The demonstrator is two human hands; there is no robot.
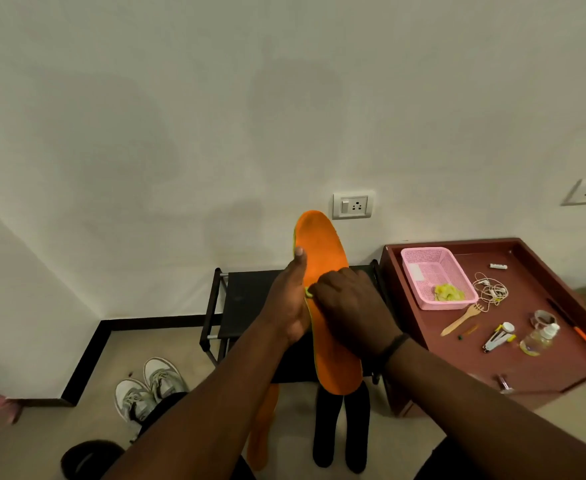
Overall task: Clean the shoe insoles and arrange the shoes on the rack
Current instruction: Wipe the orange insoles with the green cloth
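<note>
Pale walls and a beige floor frame the corner where you work, with a black shoe rack (250,299) standing against the wall straight ahead. You hold an orange insole (322,258) upright above that rack: your left hand (289,306) grips its left edge, thumb stretched up along the side. Your right hand (348,306) has its fingers curled on a bit of yellow cloth (308,292), pressing it against the orange face near the middle.

You seem to be in the cleaning step, wiping this insole. A second orange insole (263,427) lies on the floor below, beside a pair of black shoes (341,427); grey sneakers (149,386) sit to the left, also on the floor. So nothing is on the rack yet.

Next, you likely need long strokes toward toe and heel while the left grip keeps the flexible insole from bending. More yellow cloth sits in the pink basket (423,271) on the reddish worktop (513,362) at your right.
</note>
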